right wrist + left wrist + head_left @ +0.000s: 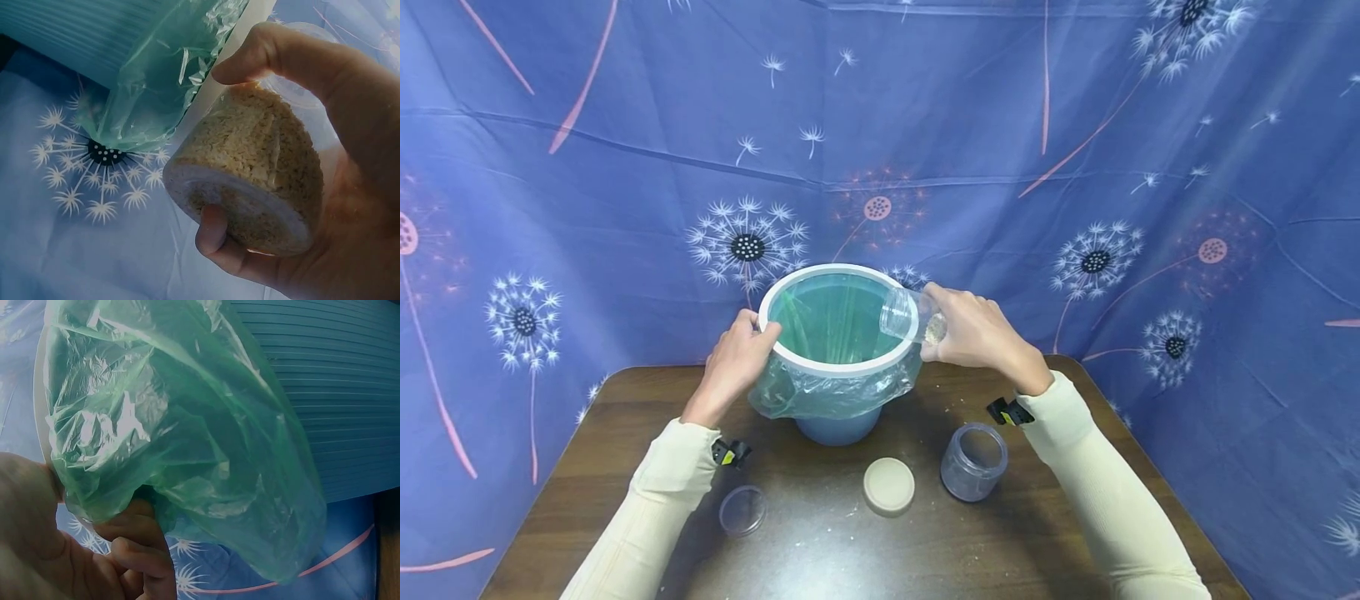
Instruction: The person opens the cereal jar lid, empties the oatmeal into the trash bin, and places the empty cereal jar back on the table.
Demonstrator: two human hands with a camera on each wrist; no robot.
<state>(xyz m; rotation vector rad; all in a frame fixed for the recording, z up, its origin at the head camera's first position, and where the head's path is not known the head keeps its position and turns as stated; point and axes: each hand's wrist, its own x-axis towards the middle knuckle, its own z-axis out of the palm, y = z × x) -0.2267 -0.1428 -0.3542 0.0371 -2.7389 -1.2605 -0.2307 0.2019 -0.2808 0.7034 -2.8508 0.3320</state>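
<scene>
A blue trash can (838, 427) with a white rim (842, 367) stands at the table's back, lined with a green plastic bag (820, 398) folded over its edge. My left hand (735, 358) grips the can's rim on the left, fingers curled under the bag's overhang in the left wrist view. My right hand (977, 332) holds a clear jar (250, 162), tilted with its mouth over the can's right rim. Pale brown grainy crumbs fill the jar's bottom end. In the right wrist view the thumb lies along its side and a finger presses its base.
On the brown table (820, 550) stand a clear open jar (973, 462) at right, a cream round lid (889, 486) in the middle and a clear round lid (742, 511) at left. Small specks dot the tabletop. A blue dandelion-print cloth (625, 208) hangs behind.
</scene>
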